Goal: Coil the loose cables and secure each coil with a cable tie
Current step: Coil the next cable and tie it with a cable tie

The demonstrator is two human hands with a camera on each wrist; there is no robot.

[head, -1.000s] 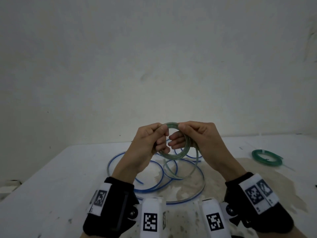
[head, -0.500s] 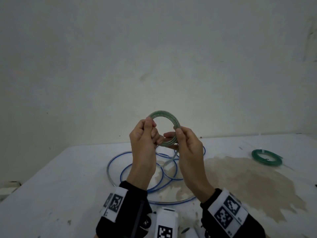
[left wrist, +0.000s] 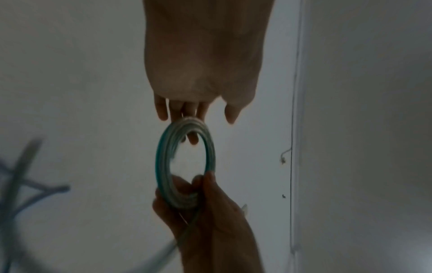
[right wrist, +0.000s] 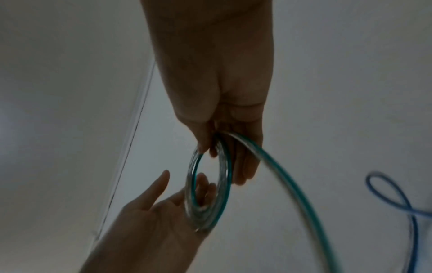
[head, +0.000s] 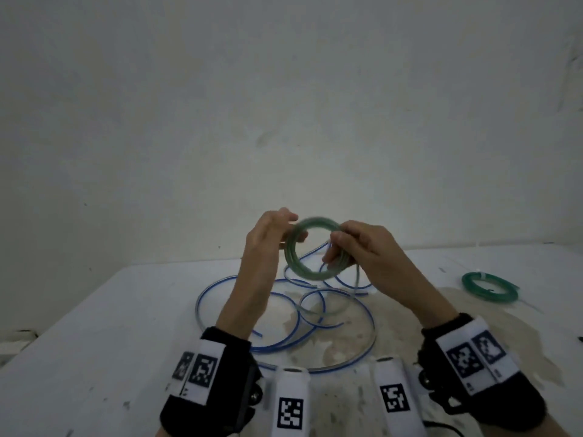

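A green cable coil [head: 291,258] is held up in the air over the table. My right hand [head: 356,247] pinches its right side between thumb and fingers [right wrist: 205,140]. My left hand [head: 271,238] is at the coil's left side with straight fingers [left wrist: 184,112]; one finger reaches through the ring. In the right wrist view the coil [right wrist: 228,175] leans against the left hand [right wrist: 151,212]. A loose green tail [right wrist: 292,177] hangs from the right hand toward the table. A loose blue cable [head: 198,302] lies in wide loops underneath.
A second green coil [head: 467,285] lies flat at the far right of the white table [head: 94,342]. A brownish stain [head: 441,310] marks the tabletop right of the blue loops. A plain wall stands close behind the table.
The hands moved apart. My left hand let go of its pinch and its fingers straightened. The right hand turned over, still holding the coil.
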